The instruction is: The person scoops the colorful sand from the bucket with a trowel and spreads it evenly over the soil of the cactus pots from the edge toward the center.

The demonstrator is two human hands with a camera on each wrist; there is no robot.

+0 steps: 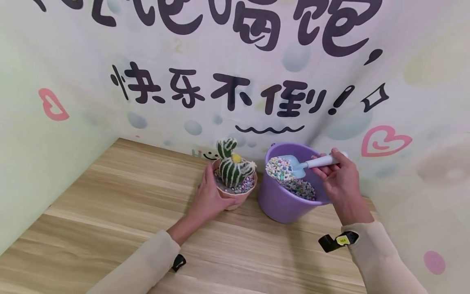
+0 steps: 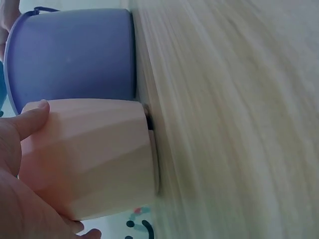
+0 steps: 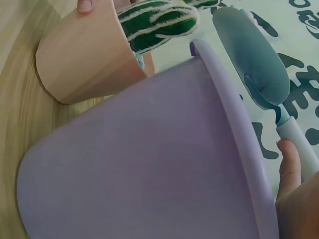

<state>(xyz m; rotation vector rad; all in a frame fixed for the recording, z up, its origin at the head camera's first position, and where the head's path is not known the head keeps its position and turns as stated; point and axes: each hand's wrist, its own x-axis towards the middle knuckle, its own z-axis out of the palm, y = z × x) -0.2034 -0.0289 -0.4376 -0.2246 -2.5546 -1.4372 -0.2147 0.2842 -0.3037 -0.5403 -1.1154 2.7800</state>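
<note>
My right hand (image 1: 343, 179) grips the white handle of a small light-blue trowel (image 1: 300, 168), its blade heaped with multicoloured pebbles (image 1: 279, 168). The blade is over the left part of the purple bucket (image 1: 280, 206), above the rim in the right wrist view. Inside the bucket lie more pebbles (image 1: 302, 190). With thumb and fingers spread around its rim, my left hand (image 1: 211, 194) holds a pale pink flowerpot (image 2: 94, 154). A green cactus (image 1: 232, 173) with white stripes and a yellow flower stands in it. Grey material and coloured pebbles (image 1: 247, 185) surround the cactus base.
Pot and bucket stand side by side on a wood-grain table (image 1: 128, 208), near its back edge. Behind them hangs a white printed cloth (image 1: 165, 122) with dark lettering. A pale wall (image 1: 22, 163) borders the table's left side.
</note>
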